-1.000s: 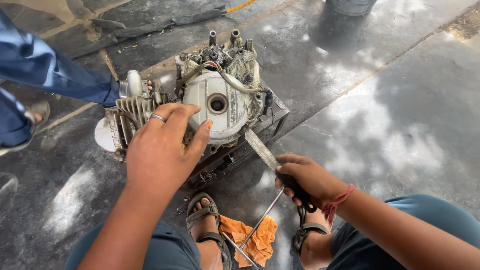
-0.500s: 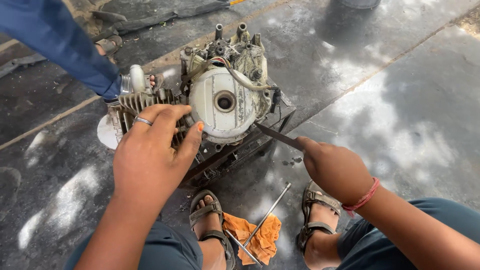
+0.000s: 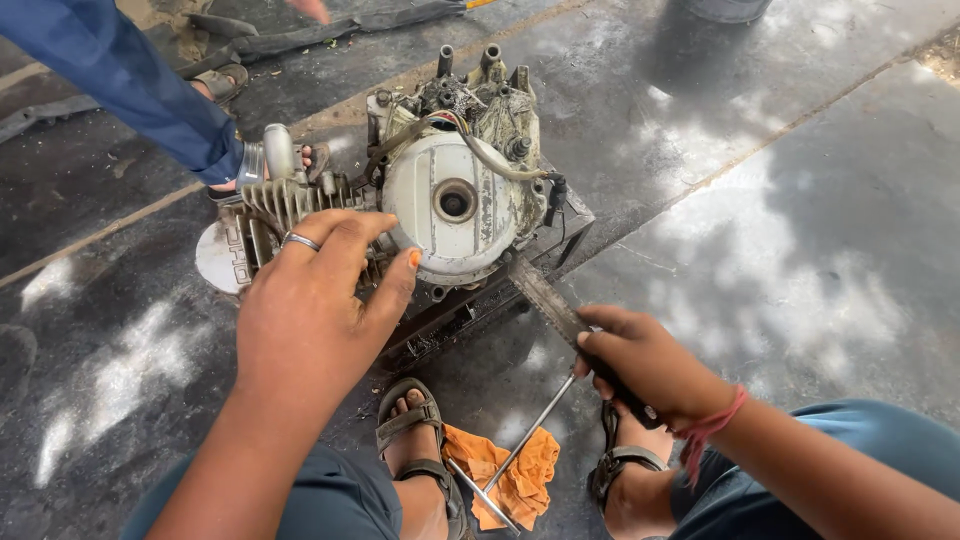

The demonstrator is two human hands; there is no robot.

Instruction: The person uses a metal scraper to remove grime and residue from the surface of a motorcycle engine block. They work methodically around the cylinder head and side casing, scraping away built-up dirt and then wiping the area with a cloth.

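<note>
Engine (image 3: 455, 215), one grimy unit, sits on the concrete floor (image 3: 780, 200), with open floor to its right and a bystander's blue sleeve (image 3: 130, 85) crowding its left edge. Left hand (image 3: 315, 320) presses on the cooling fins (image 3: 275, 205), fingers spread apart. Right hand (image 3: 650, 360) has its fingers clamped on a flat metal file (image 3: 545, 295), tip at the casing's lower rim. Two thin rods (image 3: 525, 435) cross an orange rag (image 3: 510, 465). Since half a second ago, the view has drifted right.

Daylight is falling in dappled, glaring patches on the floor (image 3: 800, 250) right of the engine (image 3: 450, 210). The picture is staying sharp, bending slightly at the edges.
</note>
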